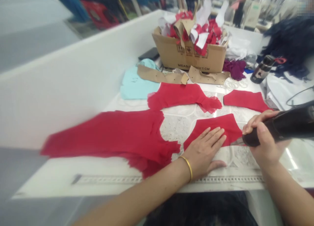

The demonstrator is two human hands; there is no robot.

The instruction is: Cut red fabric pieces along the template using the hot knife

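Small red fabric piece (216, 126), mid table (110, 183), is pinned by L hand (204, 150), fingers flat and spread. Black tool (282, 128) is gripped in R hand (263, 144), tip at the piece's edge. Big red piece (110, 134) etc. are laid out nearby, apparently already cut.

My only camera rides on my head, facing forward and down over the white table (98, 165) toward the cardboard box (188, 54) at the far side. It sits close: my left hand (204, 150) and right hand (263, 139) fill the lower view, well nearer than the box, and everything behind the box is blurred.
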